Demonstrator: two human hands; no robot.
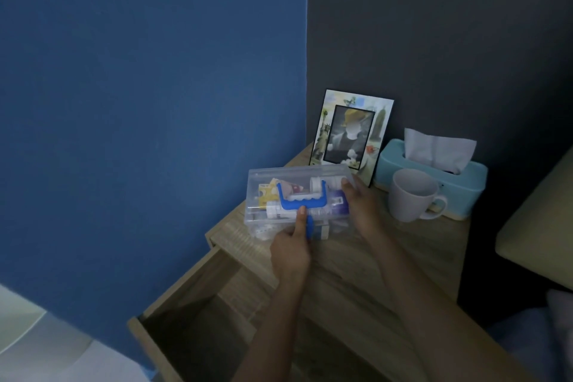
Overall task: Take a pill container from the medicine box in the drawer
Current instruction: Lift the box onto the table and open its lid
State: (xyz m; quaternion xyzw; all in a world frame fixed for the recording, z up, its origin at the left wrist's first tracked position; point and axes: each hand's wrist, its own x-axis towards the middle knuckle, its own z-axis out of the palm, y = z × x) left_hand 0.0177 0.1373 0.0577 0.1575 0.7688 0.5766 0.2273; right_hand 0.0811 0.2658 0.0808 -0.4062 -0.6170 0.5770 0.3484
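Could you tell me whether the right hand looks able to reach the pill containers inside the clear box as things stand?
Probably not yet. The right hand grips the medicine box at its right end, but the lid looks closed; the left hand has its thumb at the blue latch.

I see a blue wall (148,102) beside a dark gray wall (434,25). The wooden surface (372,273) sits in the corner. The room is dim.

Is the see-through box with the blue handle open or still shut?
Shut. The clear plastic medicine box has its lid down, blue handle lying flat on top. Both hands hold it.
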